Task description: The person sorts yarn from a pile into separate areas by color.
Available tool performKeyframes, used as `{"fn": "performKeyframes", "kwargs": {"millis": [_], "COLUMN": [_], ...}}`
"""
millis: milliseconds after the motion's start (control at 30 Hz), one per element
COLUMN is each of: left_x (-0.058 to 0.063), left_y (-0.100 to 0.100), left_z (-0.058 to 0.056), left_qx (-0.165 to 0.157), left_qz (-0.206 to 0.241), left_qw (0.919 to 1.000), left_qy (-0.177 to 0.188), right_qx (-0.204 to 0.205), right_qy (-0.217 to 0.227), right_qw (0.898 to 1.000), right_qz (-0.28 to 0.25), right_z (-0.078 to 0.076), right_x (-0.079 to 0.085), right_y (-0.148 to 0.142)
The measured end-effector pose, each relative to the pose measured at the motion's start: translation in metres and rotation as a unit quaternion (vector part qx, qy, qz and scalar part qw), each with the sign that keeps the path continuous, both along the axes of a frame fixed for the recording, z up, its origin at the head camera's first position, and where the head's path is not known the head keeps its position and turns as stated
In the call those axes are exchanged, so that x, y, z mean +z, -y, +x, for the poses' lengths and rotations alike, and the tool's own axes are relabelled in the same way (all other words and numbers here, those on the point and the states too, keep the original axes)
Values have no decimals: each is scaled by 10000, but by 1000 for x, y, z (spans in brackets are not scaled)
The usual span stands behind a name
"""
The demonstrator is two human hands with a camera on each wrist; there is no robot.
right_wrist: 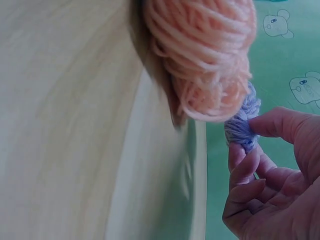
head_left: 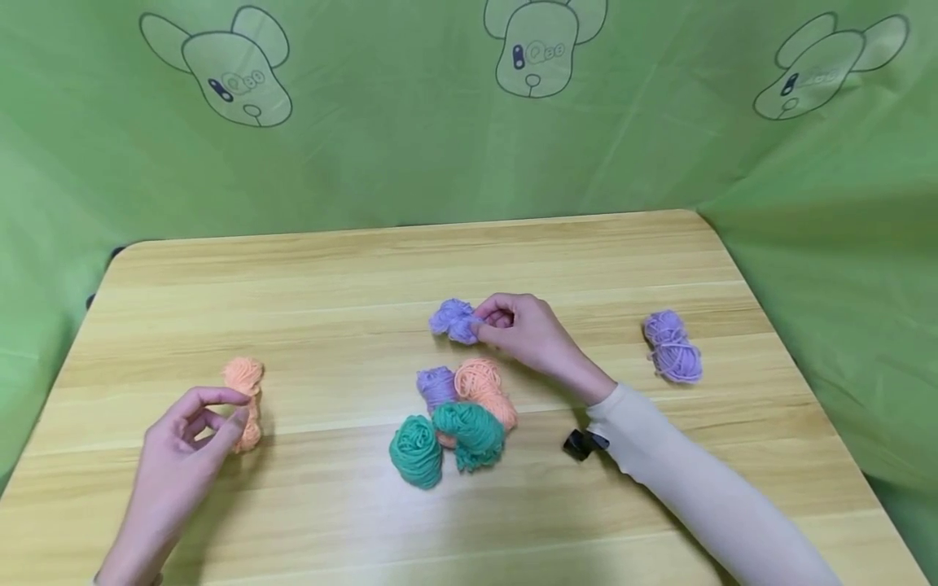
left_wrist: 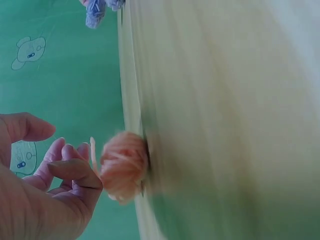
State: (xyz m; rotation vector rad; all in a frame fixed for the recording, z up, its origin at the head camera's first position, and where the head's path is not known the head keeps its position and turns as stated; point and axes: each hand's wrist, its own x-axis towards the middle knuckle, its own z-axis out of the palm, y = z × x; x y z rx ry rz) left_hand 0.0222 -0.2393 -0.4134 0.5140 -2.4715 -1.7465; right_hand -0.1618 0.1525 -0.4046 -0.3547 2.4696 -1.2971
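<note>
Between its thumb and fingers, my right hand (head_left: pixel 529 332) pinches a small purple yarn skein (head_left: pixel 454 321) behind the middle pile. The right wrist view shows the thumb and fingertips on that purple yarn (right_wrist: pixel 242 127). On the left, a peach yarn skein (head_left: pixel 243 376) lies on the table, narrow at its middle. My left hand (head_left: pixel 183 448) is beside it, fingers loosely bent and thumb apart from the index finger. In the left wrist view, the peach yarn (left_wrist: pixel 124 167) sits just past the fingers with a loose strand sticking up, and nothing is between thumb and index finger.
Mid-table is a pile with two green skeins (head_left: pixel 416 452), a peach skein (head_left: pixel 485 389) and a purple skein (head_left: pixel 436 386). Another purple skein (head_left: pixel 672 347) lies at the right. A black object (head_left: pixel 580 444) shows by the right sleeve. Green curtains (head_left: pixel 410 146) surround the wooden table (head_left: pixel 330 505).
</note>
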Motion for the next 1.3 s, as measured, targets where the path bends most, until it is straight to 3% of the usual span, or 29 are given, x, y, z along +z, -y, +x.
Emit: {"fn": "performKeyframes", "kwargs": {"millis": [233, 400, 567, 800, 1300], "left_x": [5, 8, 8, 11, 13], "left_y": [-10, -15, -22, -32, -53], "left_z": [-7, -12, -18, -27, -48], "left_qx": [-271, -473, -821, -1048, -1598], "left_qz": [26, -40, -81, -119, 196], "left_qw": [9990, 9982, 9951, 9936, 9859], "left_qy": [-347, -363, -548, -402, -450], "right_qx": [-112, -197, -243, -360, -684], "right_qy": [24, -90, -153, -183, -362], "right_qw": [9998, 9997, 9996, 9991, 9969], "right_qz": [-141, -101, -76, -108, -122], "right_z": [0, 0, 0, 3, 10], "right_x": [4, 5, 6, 10, 24], "right_y": [-11, -20, -27, -37, -62]}}
